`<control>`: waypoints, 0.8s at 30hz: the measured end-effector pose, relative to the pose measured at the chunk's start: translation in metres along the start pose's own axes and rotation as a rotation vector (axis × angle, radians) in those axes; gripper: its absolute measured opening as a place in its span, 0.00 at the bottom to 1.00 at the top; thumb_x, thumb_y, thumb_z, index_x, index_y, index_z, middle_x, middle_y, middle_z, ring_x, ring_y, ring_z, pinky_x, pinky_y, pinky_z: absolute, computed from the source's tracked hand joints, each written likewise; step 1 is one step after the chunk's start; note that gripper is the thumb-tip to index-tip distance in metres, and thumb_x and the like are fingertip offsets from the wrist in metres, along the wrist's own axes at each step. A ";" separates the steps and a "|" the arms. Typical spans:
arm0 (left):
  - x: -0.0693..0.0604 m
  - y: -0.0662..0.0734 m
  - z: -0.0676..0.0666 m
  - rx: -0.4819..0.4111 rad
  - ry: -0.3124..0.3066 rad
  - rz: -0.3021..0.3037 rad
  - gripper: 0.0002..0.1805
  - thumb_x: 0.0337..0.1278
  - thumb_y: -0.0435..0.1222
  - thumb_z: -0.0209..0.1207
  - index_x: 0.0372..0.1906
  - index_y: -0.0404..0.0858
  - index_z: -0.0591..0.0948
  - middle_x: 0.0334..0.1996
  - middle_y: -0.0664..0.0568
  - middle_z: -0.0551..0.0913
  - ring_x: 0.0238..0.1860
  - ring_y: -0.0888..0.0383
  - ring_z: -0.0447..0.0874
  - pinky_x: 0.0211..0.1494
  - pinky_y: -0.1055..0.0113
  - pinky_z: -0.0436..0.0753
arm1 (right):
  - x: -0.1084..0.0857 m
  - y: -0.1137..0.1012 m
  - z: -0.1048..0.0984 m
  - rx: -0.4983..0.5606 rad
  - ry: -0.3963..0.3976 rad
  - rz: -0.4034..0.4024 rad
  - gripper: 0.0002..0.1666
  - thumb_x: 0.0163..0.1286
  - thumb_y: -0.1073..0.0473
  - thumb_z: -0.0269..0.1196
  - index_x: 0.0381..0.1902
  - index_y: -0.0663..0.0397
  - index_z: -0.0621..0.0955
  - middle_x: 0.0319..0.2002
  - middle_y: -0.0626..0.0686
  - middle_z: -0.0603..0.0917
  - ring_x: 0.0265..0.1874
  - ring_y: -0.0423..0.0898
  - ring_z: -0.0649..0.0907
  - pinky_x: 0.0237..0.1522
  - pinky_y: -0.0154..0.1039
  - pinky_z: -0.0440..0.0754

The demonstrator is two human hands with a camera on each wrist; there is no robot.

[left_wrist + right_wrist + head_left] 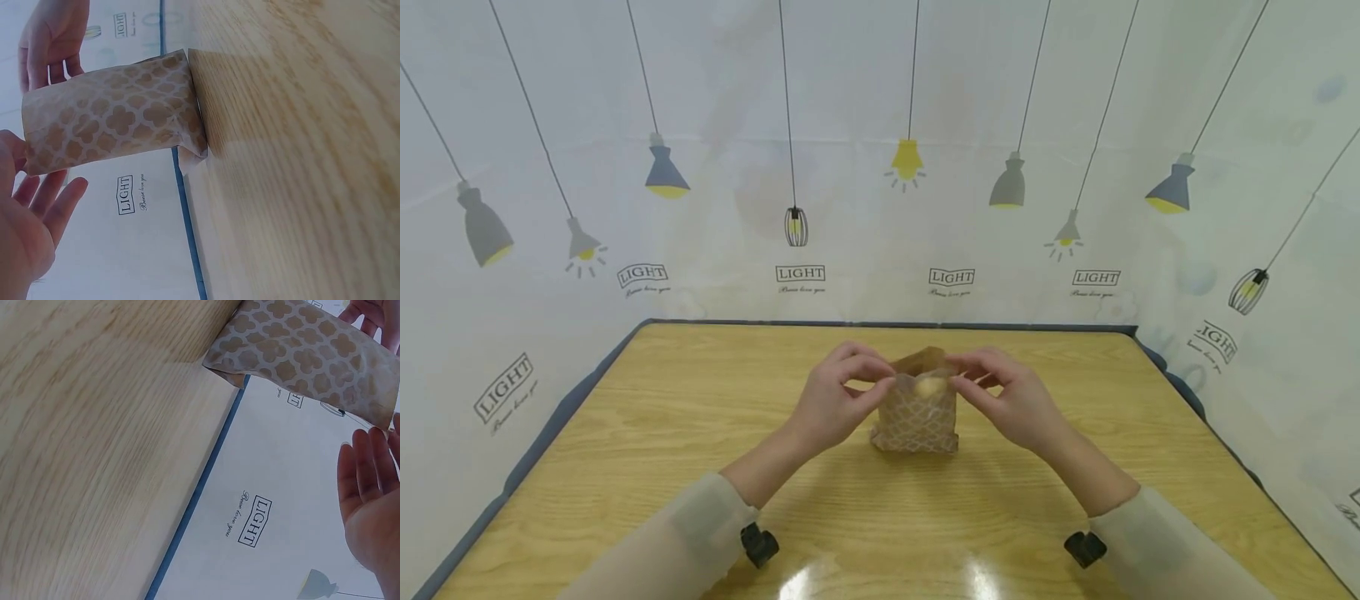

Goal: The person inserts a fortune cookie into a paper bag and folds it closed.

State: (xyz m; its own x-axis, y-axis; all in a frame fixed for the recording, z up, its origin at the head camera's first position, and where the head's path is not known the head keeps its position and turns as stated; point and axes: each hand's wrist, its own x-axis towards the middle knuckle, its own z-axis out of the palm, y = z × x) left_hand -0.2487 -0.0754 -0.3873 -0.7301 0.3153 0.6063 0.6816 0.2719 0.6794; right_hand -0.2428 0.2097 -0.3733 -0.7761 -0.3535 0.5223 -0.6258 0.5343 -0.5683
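A small brown paper bag (917,425) with a white quatrefoil pattern stands upright on the table, its mouth open at the top. Something pale yellow and rounded (930,386) shows at the mouth; its kind I cannot tell. My left hand (838,396) pinches the left edge of the rim between thumb and index finger. On the opposite edge my right hand (1011,396) pinches the rim in the same way. Both wrist views show the patterned front of the bag (119,115), with its bottom corner folded out against the tabletop.
The wooden table (700,383) has a dark blue edging along its far side. Behind it hangs a pale cloth (850,100) printed with lamps and the word LIGHT. A small black device (760,545) sits at each wrist.
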 end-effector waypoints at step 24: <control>-0.006 -0.010 0.003 -0.071 -0.029 -0.024 0.07 0.76 0.29 0.64 0.52 0.37 0.86 0.55 0.42 0.88 0.54 0.42 0.94 0.46 0.70 0.96 | 0.000 -0.001 0.005 0.076 -0.100 -0.101 0.21 0.76 0.67 0.70 0.64 0.52 0.85 0.59 0.55 0.85 0.52 0.51 0.87 0.50 0.41 0.96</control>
State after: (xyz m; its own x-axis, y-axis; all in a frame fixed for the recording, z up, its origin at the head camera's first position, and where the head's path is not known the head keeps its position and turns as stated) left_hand -0.2513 -0.0773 -0.3986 -0.7440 0.3358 0.5777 0.6577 0.2152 0.7219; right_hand -0.2424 0.2058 -0.3760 -0.7105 -0.4792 0.5154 -0.7022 0.4340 -0.5645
